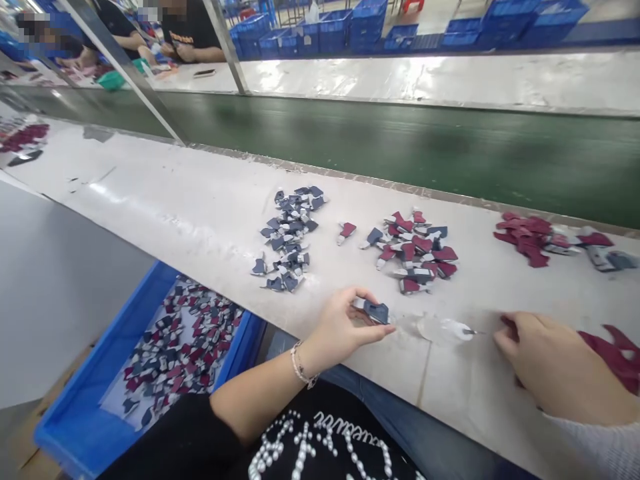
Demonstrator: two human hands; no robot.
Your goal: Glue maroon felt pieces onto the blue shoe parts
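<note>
My left hand [340, 330] pinches a small dark blue and grey piece [376, 311] just above the white bench [165, 200]. My right hand [555, 363] rests knuckles-up on the bench, with its fingers curled over a dark red piece [507, 322]. A clear squeeze bottle [443, 329] lies on the bench between my hands, its thin tip pointing toward my right hand. More dark red pieces [617, 353] lie beside my right wrist. Beyond my hands sit a pile of blue-grey pieces [289, 237] and a mixed red and blue pile [417, 253].
A third pile of dark red pieces [527, 237] lies at the far right. A blue bin [65, 427] holding several mixed pieces stands below the bench at the left. A green conveyor belt [400, 147] runs behind the bench. Other people [187, 33] work at the far left, near stacked blue crates [367, 23].
</note>
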